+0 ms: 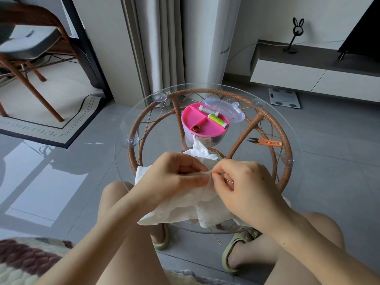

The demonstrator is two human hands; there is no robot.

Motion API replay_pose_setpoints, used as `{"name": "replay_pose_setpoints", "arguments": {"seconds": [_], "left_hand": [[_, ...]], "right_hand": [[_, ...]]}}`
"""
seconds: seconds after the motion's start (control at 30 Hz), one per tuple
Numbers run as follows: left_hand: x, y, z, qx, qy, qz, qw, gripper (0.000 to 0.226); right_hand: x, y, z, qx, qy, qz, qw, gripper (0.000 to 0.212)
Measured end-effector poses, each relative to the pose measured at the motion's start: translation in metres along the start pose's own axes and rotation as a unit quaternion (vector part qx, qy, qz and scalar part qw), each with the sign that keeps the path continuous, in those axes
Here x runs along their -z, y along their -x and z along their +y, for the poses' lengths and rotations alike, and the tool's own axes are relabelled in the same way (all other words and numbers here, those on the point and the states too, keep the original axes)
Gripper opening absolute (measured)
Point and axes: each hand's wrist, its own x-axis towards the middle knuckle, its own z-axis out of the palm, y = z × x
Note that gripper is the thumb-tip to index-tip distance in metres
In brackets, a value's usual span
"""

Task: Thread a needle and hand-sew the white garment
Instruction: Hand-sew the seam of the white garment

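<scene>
The white garment (185,204) lies bunched over the near edge of the round glass table (127,159), partly draped toward my knees. My left hand (174,177) pinches a fold of the fabric between thumb and fingers. Touching it from the right, my right hand (244,182) pinches a thin needle (229,181) whose point enters the fold at the fingertips. The thread is too fine to make out.
A pink sewing box (203,125) holding a grey spool and a yellow-green spool (217,119) stands mid-table, its clear lid (226,110) behind it. Orange thread snips (265,142) lie at the right. The tabletop rests on a rattan base (285,153). My knees and sandalled feet are under the near edge.
</scene>
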Motion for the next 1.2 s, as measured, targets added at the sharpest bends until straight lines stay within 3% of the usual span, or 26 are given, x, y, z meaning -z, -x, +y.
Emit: {"name": "replay_pose_setpoints", "arguments": {"seconds": [0.33, 0.73, 0.93, 1.2], "left_hand": [[0.001, -0.002, -0.001, 0.020, 0.008, 0.012, 1.000, 0.011], [0.005, -0.002, -0.003, 0.023, 0.097, -0.067, 0.993, 0.009], [0.007, -0.004, -0.003, 0.036, 0.141, -0.094, 0.985, 0.010], [0.003, -0.004, -0.003, 0.015, 0.110, -0.072, 0.991, 0.010]], "right_hand": [[0.006, -0.001, 0.015, -0.087, -0.175, -0.039, 0.980, 0.016], [0.000, -0.007, 0.022, -0.206, -0.401, -0.105, 0.886, 0.016], [0.001, -0.008, 0.021, -0.219, -0.458, -0.122, 0.853, 0.015], [0.000, -0.007, 0.016, -0.178, -0.482, -0.133, 0.848, 0.009]]}}
